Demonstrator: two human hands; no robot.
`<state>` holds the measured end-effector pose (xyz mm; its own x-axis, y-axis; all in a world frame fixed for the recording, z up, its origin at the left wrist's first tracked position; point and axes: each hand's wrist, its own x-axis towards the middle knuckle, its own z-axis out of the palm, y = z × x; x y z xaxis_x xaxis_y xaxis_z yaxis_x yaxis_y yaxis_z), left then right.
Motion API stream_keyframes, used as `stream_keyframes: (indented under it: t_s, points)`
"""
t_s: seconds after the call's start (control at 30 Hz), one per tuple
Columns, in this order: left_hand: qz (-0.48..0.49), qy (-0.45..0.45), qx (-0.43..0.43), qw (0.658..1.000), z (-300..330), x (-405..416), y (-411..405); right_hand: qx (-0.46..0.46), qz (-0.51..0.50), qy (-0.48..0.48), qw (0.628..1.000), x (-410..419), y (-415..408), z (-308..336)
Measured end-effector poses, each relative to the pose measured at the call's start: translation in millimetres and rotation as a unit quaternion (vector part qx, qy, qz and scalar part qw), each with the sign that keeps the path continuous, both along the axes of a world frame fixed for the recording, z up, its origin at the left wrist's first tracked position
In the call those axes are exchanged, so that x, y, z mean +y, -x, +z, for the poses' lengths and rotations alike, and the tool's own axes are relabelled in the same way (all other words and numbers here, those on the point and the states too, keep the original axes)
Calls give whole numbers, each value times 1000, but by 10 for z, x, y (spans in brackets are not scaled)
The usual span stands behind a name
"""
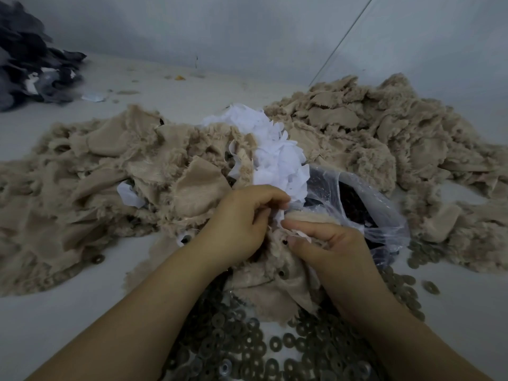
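At the bottom of the frame, right beneath your forearms, a spread of grey ring washers (247, 347) lies on the pale table (55, 312), running up the lower right towards the bag. Just above them, in the lower centre, sits the fluffy beige piece (277, 281) you are working on. It rests on the washers and rises between your two hands, with a small dark stud (285, 242) showing on it. Your left hand (239, 224) is clenched on its upper edge, fingers curled in tight at the spot where a white scrap (281, 215) sticks out. Your right hand (327, 243) grasps the same piece from the other side, with the thumb laid along the top and the fingers curled under, so the two hands nearly meet at the middle of the frame. Touching your right hand, a clear plastic bag (384, 215) lies open at centre right, holding small dark bits too blurred to tell apart. Behind your hands a heap of white scraps (277, 155) runs up the centre, wedged between two mounds of the same beige fabric: one pile (82, 166) across the left, another pile (371, 133) at the right. Farther back a few crumbs dot the table, and in the upper left corner, well apart from everything else, lies a stack of dark cloth (27, 59) against the grey wall (247, 23).
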<state>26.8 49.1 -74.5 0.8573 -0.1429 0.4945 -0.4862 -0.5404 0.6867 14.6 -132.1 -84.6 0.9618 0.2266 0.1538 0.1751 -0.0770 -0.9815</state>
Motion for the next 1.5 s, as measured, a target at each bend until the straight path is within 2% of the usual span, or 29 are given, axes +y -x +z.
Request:
stream_keyframes:
  t_s: [0.17,0.3,0.47,0.7,0.87,0.93,1.0,1.03,1.07,1.13,1.2,1.23,1.3,1.37,1.43,1.5]
  points:
    - [14,-55,-8,998,-28,-22,-39,23,-14,-35,999,-15,-5,21]
    - [29,-72,-10,997,-42,7,-68,1,7,-35,999,-38,27,59]
    - [-4,-35,-17,999,-56,32,-77,-18,62,-28,998,-52,75,53]
    - [121,34,-15,992,-39,-2,-33,63,34,-67,995,-69,15,17]
    - [157,129,16,979,-29,51,-16,121,-18,-122,985,-113,-28,25]
    - [181,128,2,975,-29,53,-14,119,-17,-126,985,-120,-31,53]
    - [193,71,-60,977,-22,33,-25,116,-1,-129,985,-120,-23,76]
    - [184,12,-87,979,-33,19,-38,116,13,-129,985,-118,-12,87]
    - [170,-68,-84,979,-36,10,-46,116,29,-129,984,-113,-1,97]
    - [152,-225,-22,962,-39,-7,-56,110,51,-131,984,-107,18,117]
    - [116,-284,-4,952,-49,32,-51,101,65,-132,984,-108,34,142]
    - [98,-260,-14,961,-43,53,-35,98,71,-132,984,-110,37,152]
    - [83,-132,-33,987,48,69,22,95,76,-131,984,-112,41,171]
    - [67,-11,-33,997,130,92,78,94,77,-126,985,-109,42,179]
    - [20,3,-19,1000,187,114,144,94,79,-124,985,-103,44,181]
    - [-17,-39,0,999,189,114,194,102,84,-132,982,-97,45,179]
